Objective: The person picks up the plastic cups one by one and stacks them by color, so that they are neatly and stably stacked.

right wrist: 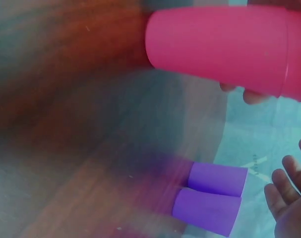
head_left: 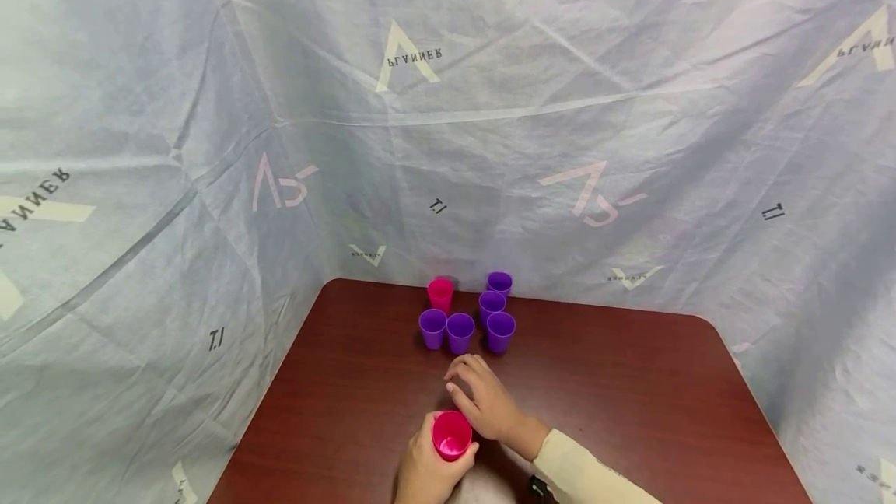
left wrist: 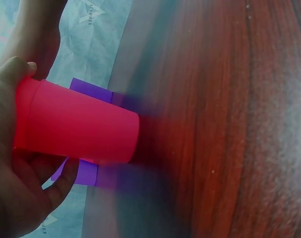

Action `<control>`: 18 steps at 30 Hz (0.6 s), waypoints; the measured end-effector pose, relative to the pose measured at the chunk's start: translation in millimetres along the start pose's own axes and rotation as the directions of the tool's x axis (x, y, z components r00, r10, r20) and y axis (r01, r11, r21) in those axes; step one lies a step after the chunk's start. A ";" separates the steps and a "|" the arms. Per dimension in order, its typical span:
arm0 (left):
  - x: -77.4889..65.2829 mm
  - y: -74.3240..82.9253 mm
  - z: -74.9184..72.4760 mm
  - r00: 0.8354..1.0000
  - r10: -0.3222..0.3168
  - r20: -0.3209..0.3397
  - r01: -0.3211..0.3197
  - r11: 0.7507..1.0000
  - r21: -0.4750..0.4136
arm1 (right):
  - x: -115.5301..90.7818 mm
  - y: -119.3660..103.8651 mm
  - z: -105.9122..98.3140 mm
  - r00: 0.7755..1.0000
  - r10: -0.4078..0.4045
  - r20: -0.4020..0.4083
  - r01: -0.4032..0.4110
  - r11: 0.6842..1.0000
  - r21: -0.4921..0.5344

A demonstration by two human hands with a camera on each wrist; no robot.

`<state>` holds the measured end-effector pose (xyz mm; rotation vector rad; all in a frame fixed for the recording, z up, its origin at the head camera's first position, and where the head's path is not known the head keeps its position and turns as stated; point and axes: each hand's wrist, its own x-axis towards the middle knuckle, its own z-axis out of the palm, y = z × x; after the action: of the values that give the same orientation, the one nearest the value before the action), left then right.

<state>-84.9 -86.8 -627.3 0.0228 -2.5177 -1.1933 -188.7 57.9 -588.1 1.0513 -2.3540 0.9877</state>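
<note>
My left hand (head_left: pixel 425 463) grips a pink cup (head_left: pixel 451 435) near the table's front, its mouth facing up. In the left wrist view, fingers and thumb wrap the cup's upper end; a ridge runs round it below the rim, and I cannot tell whether another cup is nested there. Just beyond the cup and to its right, my right hand (head_left: pixel 491 404) hovers with loosely bent fingers and nothing in them. The right wrist view shows that hand's fingers (right wrist: pixel 285 188) apart from the pink cup. Ahead stand purple cups (head_left: pixel 460 334), mouths up.
Behind the front left pair of purple cups stands another pink cup (head_left: pixel 440 295). More purple cups (head_left: pixel 500 333) form a line to the right, running back toward the table's far edge. A grey printed cloth (head_left: pixel 476 146) hangs around the brown table (head_left: pixel 630 379).
</note>
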 end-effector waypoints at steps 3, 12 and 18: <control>-1.7 -1.3 1.2 1.000 0.014 -0.025 -0.014 1.000 0.012 | 6.9 0.9 1.4 1.000 0.006 0.000 -0.006 0.999 -0.040; -1.3 -4.2 4.5 0.998 0.044 -0.040 -0.043 0.999 0.004 | 36.7 9.5 -0.9 0.999 0.024 -0.029 -0.026 0.994 -0.103; -0.2 -4.4 4.5 0.998 0.037 -0.050 -0.037 0.999 0.007 | 61.8 28.3 -1.4 0.995 0.098 0.028 -0.094 0.988 -0.120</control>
<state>-86.8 -86.3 -633.2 0.0074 -2.4674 -1.1561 -250.2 41.8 -564.0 0.9248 -2.4777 0.8570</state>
